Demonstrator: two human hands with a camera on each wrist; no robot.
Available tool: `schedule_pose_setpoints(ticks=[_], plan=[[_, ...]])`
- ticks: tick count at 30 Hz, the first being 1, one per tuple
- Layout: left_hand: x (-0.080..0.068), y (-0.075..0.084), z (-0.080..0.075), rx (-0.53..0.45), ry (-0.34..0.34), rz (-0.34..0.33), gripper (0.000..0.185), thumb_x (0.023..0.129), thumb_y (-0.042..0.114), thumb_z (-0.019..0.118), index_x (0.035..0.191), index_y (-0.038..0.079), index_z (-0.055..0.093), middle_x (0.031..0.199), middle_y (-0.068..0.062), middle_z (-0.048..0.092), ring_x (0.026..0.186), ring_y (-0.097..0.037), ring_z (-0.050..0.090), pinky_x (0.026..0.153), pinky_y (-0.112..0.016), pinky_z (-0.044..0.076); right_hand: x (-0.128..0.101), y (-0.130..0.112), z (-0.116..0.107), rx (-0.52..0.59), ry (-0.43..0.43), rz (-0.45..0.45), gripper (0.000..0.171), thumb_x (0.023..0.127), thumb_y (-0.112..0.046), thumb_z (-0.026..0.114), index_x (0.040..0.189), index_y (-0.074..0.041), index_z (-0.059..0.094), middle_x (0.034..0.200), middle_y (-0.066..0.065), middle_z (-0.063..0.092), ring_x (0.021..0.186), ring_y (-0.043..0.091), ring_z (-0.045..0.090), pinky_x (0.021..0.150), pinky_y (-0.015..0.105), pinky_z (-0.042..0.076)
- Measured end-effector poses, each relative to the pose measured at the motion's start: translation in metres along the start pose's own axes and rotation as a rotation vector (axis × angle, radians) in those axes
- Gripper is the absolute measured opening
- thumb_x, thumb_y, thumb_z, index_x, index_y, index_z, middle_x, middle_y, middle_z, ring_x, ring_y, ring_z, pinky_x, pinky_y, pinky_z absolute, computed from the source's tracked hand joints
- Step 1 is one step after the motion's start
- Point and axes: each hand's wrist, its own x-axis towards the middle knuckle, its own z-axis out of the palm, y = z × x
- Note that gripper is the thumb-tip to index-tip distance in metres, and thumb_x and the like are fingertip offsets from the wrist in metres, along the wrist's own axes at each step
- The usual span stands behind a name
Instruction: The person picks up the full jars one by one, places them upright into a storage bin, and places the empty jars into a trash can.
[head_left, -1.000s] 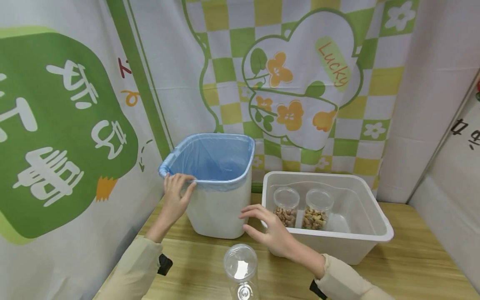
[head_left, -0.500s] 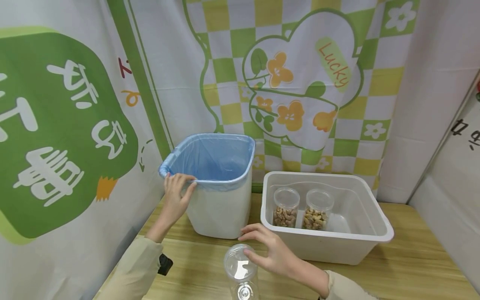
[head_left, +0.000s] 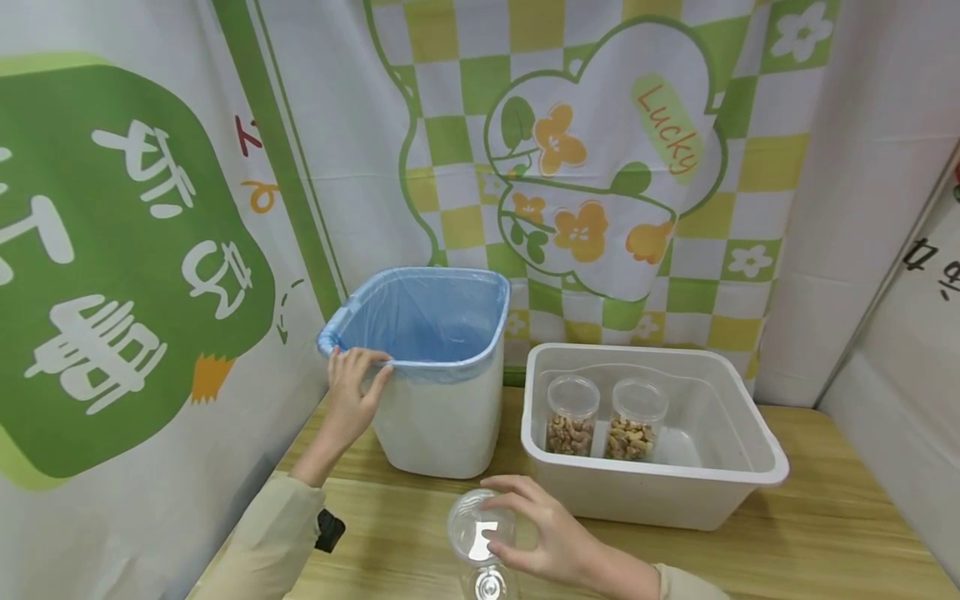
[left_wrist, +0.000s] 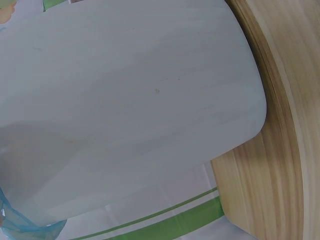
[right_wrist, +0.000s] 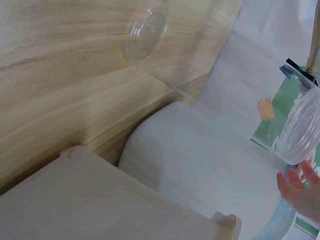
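Observation:
A clear empty jar [head_left: 483,550] stands on the wooden table [head_left: 825,533] at the near edge. Its see-through lid [head_left: 471,521] also shows in the right wrist view [right_wrist: 300,125]. My right hand [head_left: 543,533] reaches over the jar from the right, with thumb and fingers [right_wrist: 296,184] curved round the lid. My left hand [head_left: 352,387] grips the near left rim of a white bin [head_left: 442,425] lined with a blue bag [head_left: 427,312]. The left wrist view shows only the bin's white wall [left_wrist: 130,100] up close.
A white plastic tub [head_left: 660,492] stands right of the bin and holds two lidded jars of nuts [head_left: 572,412] [head_left: 636,417]. A printed cloth backdrop [head_left: 585,167] hangs behind and to the left. A white wall closes the right side.
My right hand has drawn back from the tub's front toward me and settled over the clear jar's lid. The left hand has stayed on the bin's rim.

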Motion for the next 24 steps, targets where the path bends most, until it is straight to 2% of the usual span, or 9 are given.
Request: schedule_pose_setpoints(ticks=[5, 16, 24], plan=[[0.0, 0.001, 0.0, -0.006, -0.003, 0.001, 0.009, 0.081, 0.0, 0.056, 0.09, 0.0, 0.057, 0.087, -0.013, 0.053, 0.091, -0.03, 0.041, 0.101, -0.056, 0.002, -0.007, 0.001, 0.004, -0.001, -0.007, 0.003, 0.042, 0.076, -0.026, 0.067, 0.114, -0.013, 0.054, 0.124, 0.01, 0.046, 0.113, 0.024, 0.045, 0.089, 0.039, 0.043], [-0.002, 0.002, -0.001, 0.005, -0.012, -0.012, 0.009, 0.081, 0.0, 0.056, 0.091, 0.0, 0.057, 0.087, -0.013, 0.052, 0.092, -0.03, 0.041, 0.102, -0.055, 0.002, -0.015, 0.007, 0.015, 0.02, -0.005, -0.089, 0.044, 0.074, -0.024, 0.07, 0.113, -0.01, 0.054, 0.125, 0.013, 0.044, 0.119, 0.029, 0.039, 0.091, 0.041, 0.041], [0.0, 0.002, -0.001, 0.004, -0.015, -0.009, 0.01, 0.081, 0.0, 0.057, 0.091, 0.001, 0.057, 0.087, -0.013, 0.052, 0.092, -0.029, 0.041, 0.102, -0.055, 0.002, -0.018, 0.012, 0.023, 0.021, 0.026, -0.108, 0.045, 0.071, -0.02, 0.073, 0.111, -0.008, 0.055, 0.123, 0.017, 0.045, 0.112, 0.033, 0.045, 0.089, 0.038, 0.043]])
